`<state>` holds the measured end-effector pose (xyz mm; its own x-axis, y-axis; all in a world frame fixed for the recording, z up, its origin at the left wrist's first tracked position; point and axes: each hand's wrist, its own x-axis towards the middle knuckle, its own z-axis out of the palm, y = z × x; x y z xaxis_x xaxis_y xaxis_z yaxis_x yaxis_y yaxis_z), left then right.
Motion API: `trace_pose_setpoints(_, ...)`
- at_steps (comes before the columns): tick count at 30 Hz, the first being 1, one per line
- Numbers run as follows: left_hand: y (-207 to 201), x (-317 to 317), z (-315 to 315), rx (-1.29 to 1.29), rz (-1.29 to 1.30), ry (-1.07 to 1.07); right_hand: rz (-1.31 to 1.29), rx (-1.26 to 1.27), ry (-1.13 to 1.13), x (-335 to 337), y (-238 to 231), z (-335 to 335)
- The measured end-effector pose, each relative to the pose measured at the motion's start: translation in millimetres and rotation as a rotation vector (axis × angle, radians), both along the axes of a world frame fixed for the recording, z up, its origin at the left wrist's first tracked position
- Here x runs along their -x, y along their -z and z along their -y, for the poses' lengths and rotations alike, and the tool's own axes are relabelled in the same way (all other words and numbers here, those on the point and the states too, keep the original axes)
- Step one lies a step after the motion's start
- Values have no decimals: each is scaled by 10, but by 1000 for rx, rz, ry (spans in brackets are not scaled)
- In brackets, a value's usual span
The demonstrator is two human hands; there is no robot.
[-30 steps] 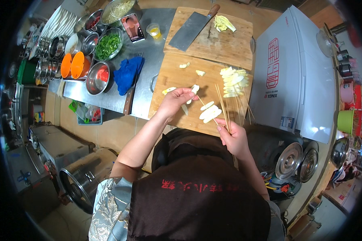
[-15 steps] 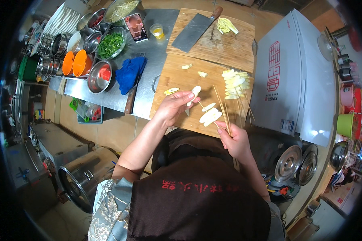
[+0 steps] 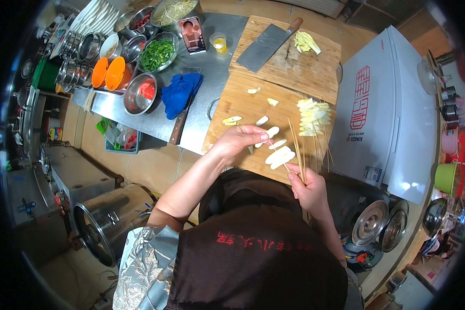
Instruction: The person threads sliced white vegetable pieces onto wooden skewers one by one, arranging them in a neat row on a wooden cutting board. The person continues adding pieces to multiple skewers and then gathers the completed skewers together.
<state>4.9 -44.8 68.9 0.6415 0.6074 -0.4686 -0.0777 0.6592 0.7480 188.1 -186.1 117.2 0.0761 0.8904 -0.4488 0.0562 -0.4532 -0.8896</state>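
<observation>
Several pale slices [image 3: 281, 157] sit threaded on a thin skewer [image 3: 287, 168] over the lower board [image 3: 231, 103], between the two hands. The right hand [image 3: 310, 188] has its grip closed on the skewer's near end, together with a few bare sticks [image 3: 297, 150] that fan upward past the slices. The left hand [image 3: 236, 142] has thumb and finger pinched together around the far end, at another slice [image 3: 273, 133]; whether the point has pierced that one I cannot tell. With those fingertips so near the tip, a hard push could drive it through and prick the skin. A thin slice could also split along the stick if forced off-centre, and the spare sticks, sharing the same grip, might slip out or snag. A pile [image 3: 314, 114] of slices on sticks lies close to the board's right edge, so a knock from the right forearm could shift it. The slices look moist, smooth and firm, long ovals with rounded ends; the sticks are straight, tan and probably bamboo. Both boards are flat wood, the upper one [image 3: 315, 67] scuffed and stained, with a broad steel cleaver [image 3: 265, 47] and a crinkled yellow leaf [image 3: 306, 43] on it. Beside them, a rumpled blue cloth [image 3: 179, 94] lies on the smooth metal table [image 3: 205, 103].
</observation>
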Motion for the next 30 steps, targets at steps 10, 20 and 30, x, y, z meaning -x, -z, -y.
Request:
trace_pose_setpoints(10, 235, -24, 10, -153, -166, -61, -52, -45, 128, 8, 289, -45)
trace_pose_setpoints(20, 711, 479, -281, -1247, -1100, 70, -67, -28, 238, -104, 330, -50)
trace_pose_setpoints(30, 873, 452, -266, -1316, -1203, 64, -210, 82, 173, -79, 184, -86)
